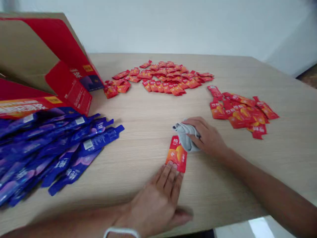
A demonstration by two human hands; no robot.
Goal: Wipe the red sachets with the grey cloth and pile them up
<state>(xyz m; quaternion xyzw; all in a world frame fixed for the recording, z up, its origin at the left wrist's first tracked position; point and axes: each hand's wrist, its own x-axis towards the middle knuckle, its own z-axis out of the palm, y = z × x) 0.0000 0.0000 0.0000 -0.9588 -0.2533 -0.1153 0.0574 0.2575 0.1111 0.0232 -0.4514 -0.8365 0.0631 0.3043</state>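
Note:
A red pouch with orange fruit printed on it [177, 153] lies flat on the table in front of me. My left hand [160, 195] rests with its fingers stretched out on the pouch's near end. In my right hand [206, 137] is a bunched grey cloth [187, 134], gripped between thumb and fingers. The cloth touches the pouch's upper right part and covers that corner.
A heap of blue pouches [59, 145] fills the left, beside an open red cardboard box [71, 79]. Many red pouches [168, 76] lie at the back, and another group of red pouches [240, 112] lies at right on the wooden table [138, 112].

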